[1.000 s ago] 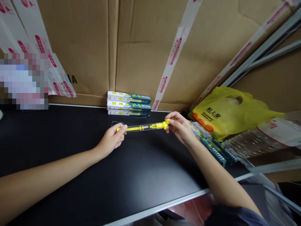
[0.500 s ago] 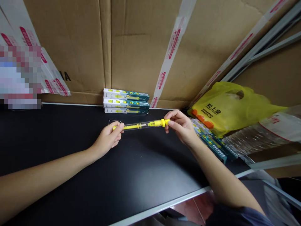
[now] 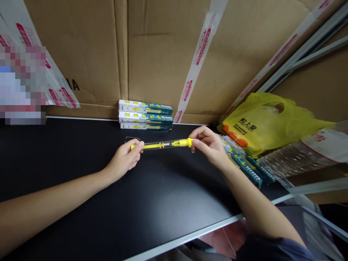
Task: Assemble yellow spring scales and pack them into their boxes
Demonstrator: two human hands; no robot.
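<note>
A clear tubular spring scale (image 3: 166, 144) with yellow inner parts is held level above the black tabletop (image 3: 152, 210). My left hand (image 3: 125, 158) is closed around its left end, thumb on top. A bent wire hook (image 3: 132, 138) sticks out behind that hand. At the other end, the fingers of my right hand (image 3: 208, 145) pinch the yellow end cap (image 3: 189, 142), and the fingertips partly hide it.
Several printed boxes (image 3: 146, 117) are stacked against the cardboard (image 3: 163, 54) at the back. More boxes (image 3: 241, 163) lie right of my right hand, beside a yellow plastic bag (image 3: 266, 123) and a stack of clear plastic containers (image 3: 288, 161). A metal edge (image 3: 190, 239) borders the table's front.
My right fingers have shifted slightly on the yellow end cap, and less of its tip shows. My left hand keeps its hold, and the view has tilted a little.
</note>
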